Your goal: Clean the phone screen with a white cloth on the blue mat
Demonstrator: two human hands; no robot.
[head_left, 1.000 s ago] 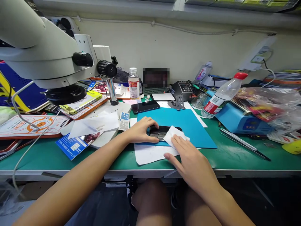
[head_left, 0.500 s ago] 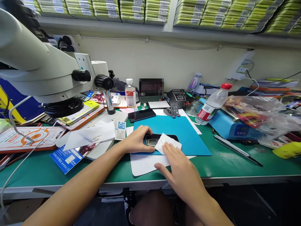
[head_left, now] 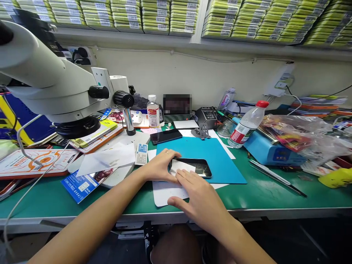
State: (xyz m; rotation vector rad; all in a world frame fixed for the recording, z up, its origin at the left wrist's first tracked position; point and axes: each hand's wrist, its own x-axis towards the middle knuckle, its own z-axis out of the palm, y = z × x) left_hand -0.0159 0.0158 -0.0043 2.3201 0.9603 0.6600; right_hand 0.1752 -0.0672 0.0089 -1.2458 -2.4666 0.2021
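Note:
A dark phone (head_left: pixel 204 168) lies flat on a blue mat (head_left: pixel 228 162), its right part showing a glossy surface with reflections. My left hand (head_left: pixel 160 165) grips the phone's left end between thumb and fingers. Over the left half of the phone, my right hand (head_left: pixel 202 195) presses a folded white wipe (head_left: pixel 182 166) with its fingertips, the fingers close together and the thumb held apart. Part of the wipe is hidden under those fingers. White paper (head_left: pixel 167 192) sticks out from under the mat's near edge.
A microscope (head_left: pixel 77 110) overhangs the left side. Behind the mat lies another black phone (head_left: pixel 166 136). To the right stand a tilted red-capped bottle (head_left: pixel 244 128), a blue device (head_left: pixel 266 146) and tweezers (head_left: pixel 271 171). A clear bottle (head_left: pixel 153 112) stands at the back.
My right hand has slid the wipe leftward along the phone, uncovering its right end. My left hand stays on the phone's left end. The camera view has shifted slightly.

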